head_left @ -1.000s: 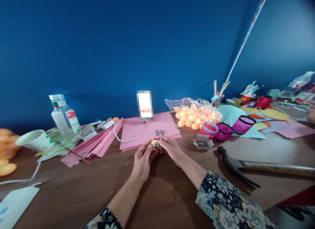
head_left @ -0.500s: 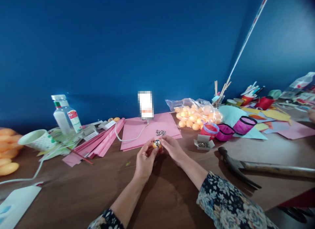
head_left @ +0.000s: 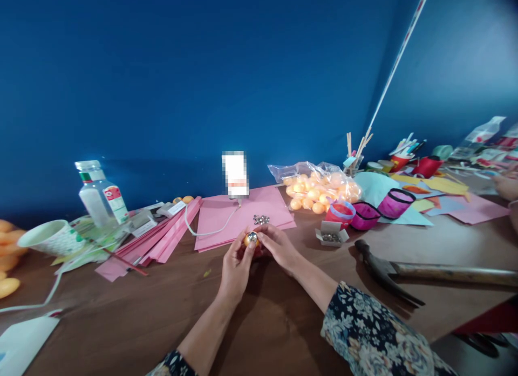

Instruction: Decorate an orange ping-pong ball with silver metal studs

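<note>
Over the brown table, my left hand (head_left: 235,267) is closed around a small orange ball (head_left: 247,241), its thumb lying along the near side. Shiny silver pieces, like thumbtack heads, cover part of the ball's top. My right hand (head_left: 282,250) is closed too, its thumb and fingers gripping the ball from the right; some fingertips are hidden. Just beyond the hands, a little pile of silver tacks (head_left: 261,219) rests on pink paper sheets (head_left: 267,200). To the right stands a small open box (head_left: 334,240) with more silver pieces inside.
A claw hammer (head_left: 441,272) lies at right. Behind the box are a bag of orange balls (head_left: 313,190) and purple cups (head_left: 396,203). At left are pink strips (head_left: 174,225), a paper cup (head_left: 52,237) and a bottle (head_left: 101,195). Another person's hand (head_left: 506,186) shows far right.
The view has shifted slightly, so the table's things appear a little further left. Both hands keep hold of the ball, which has turned or tilted slightly at most.
</note>
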`<state>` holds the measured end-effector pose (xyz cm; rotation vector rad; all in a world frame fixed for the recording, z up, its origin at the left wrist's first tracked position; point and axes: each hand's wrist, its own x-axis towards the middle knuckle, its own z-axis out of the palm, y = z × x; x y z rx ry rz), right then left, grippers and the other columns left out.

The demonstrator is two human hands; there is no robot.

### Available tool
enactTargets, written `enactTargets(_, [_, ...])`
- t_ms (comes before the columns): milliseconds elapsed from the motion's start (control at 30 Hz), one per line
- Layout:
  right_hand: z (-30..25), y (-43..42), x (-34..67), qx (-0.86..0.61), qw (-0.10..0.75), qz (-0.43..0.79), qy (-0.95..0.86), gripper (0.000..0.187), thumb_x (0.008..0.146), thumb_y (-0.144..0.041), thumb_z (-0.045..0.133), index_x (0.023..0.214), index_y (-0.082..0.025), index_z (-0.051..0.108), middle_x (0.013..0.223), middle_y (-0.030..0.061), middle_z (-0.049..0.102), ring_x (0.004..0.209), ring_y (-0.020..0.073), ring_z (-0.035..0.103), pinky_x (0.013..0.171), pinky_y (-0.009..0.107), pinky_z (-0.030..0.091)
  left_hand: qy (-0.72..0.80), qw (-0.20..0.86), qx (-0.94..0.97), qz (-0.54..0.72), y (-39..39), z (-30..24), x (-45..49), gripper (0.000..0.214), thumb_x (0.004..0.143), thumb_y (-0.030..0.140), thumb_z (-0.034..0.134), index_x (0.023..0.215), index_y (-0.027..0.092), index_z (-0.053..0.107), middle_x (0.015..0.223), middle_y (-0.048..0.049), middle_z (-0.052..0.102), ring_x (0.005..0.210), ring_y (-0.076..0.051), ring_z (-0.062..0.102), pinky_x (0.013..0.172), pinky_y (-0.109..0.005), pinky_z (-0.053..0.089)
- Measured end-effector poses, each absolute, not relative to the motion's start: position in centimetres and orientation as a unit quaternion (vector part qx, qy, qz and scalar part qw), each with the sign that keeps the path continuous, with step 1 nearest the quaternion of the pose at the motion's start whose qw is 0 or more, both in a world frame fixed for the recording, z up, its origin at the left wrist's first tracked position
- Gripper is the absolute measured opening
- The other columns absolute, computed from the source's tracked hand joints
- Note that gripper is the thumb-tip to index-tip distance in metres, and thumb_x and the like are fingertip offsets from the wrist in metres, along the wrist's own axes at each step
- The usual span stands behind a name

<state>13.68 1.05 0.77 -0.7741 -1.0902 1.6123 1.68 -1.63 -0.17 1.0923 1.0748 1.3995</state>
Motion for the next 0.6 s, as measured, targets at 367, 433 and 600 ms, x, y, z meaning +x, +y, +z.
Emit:
enactTargets(367, [1.19, 0.84, 13.59, -0.328, 0.489, 0.642, -0.491, 0.027, 0.072, -0.038, 0.058, 0.090, -0.018, 0.053, 0.077, -0.0003, 0.057, 0.061, 0.0092, 0.055, 0.059, 0.024, 0.048, 0.434, 0.522, 0.450, 0.580, -1.94, 0.70, 1.72, 0.047, 0.072, 0.034, 0.057, 0.117, 0.022, 0.048, 0.110, -0.0058, 0.059, 0.095, -0.018, 0.056, 0.082, -0.029, 0.045])
enactTargets(433, [1.06, 0.79, 13.48, -0.328, 0.490, 0.625, -0.511, 0.026, 0.072, -0.038, 0.057, 0.088, -0.018, 0.053, 0.076, -0.0001, 0.057, 0.062, 0.0096, 0.055, 0.060, 0.023, 0.048, 0.448, 0.514, 0.438, 0.586, -1.80, 0.39, 1.61, 0.048, 0.071, 0.033, 0.058, 0.117, 0.021, 0.048, 0.106, -0.0063, 0.061, 0.095, -0.018, 0.057, 0.083, -0.031, 0.045])
enactTargets(600, [0.90, 0.70, 13.30, -0.330, 0.496, 0.598, -0.536, 0.027, 0.072, -0.040, 0.057, 0.086, -0.017, 0.051, 0.073, -0.0009, 0.056, 0.062, 0.0102, 0.055, 0.059, 0.024, 0.049, 0.448, 0.514, 0.433, 0.589, -1.57, -0.14, 1.46, 0.049, 0.071, 0.032, 0.059, 0.117, 0.018, 0.049, 0.106, -0.0072, 0.061, 0.095, -0.019, 0.057, 0.084, -0.034, 0.044])
